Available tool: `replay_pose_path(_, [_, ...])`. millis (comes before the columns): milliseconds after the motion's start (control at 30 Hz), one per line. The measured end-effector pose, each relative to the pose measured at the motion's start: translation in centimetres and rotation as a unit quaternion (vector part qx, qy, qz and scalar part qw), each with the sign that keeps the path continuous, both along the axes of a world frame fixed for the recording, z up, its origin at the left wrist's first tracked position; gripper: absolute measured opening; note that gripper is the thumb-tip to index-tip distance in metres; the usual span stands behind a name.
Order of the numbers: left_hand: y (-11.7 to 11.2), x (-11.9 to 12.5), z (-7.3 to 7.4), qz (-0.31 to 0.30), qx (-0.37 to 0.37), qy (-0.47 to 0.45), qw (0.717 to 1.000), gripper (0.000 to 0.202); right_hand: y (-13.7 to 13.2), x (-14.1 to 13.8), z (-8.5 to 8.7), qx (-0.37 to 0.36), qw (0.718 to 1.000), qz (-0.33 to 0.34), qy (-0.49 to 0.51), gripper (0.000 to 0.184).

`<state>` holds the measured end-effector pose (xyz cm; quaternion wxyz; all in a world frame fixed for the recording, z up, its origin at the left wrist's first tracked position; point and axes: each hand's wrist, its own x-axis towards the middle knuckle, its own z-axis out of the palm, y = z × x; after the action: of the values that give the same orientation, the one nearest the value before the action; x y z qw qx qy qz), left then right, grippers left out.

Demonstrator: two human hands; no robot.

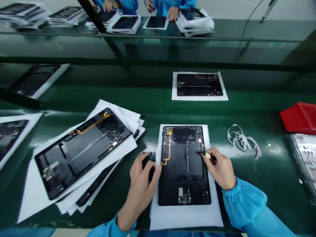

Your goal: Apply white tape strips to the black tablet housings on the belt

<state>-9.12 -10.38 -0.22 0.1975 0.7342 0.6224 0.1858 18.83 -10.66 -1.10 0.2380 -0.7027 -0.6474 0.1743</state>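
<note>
An opened black tablet back (184, 164) with an orange flex cable lies on a white sheet (185, 215) in front of me. My left hand (142, 186) rests at its left edge, fingers curled around a small dark thing against the frame. My right hand (219, 168) pinches a small pale stick-like tool whose tip touches the tablet's right edge.
A stack of tablets on white sheets (79, 154) lies to the left. Another tablet on paper (199, 85) sits farther back. Peeled white film strips (242, 141) and a red tray (300, 117) are at the right. Other people's hands (172, 13) work across the bench.
</note>
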Motion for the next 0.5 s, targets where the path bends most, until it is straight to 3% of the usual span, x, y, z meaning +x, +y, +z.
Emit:
replay_pose_path(167, [-1.1,2.6,0.9,0.073,0.031,-0.114,0.990,0.025,0.0,0.2,-0.3,0.004,0.997,0.020,-0.075,0.026])
replay_pose_path(333, [-0.4,3.6,4.2,0.058,-0.106,-0.273,0.954,0.022,0.1,0.6,-0.4,0.011,0.999,0.034,-0.018,0.030])
replay_pose_path(400, [2.2,2.5,5.8,0.057,-0.074,-0.271,0.958,0.019,0.2,0.8,-0.3,0.018,0.999,0.017,0.038,0.030])
replay_pose_path(500, [10.0,-0.8,8.4,0.068,-0.018,-0.239,0.969,0.031,0.4,1.1,-0.4,0.021,0.995,-0.019,0.100,0.029])
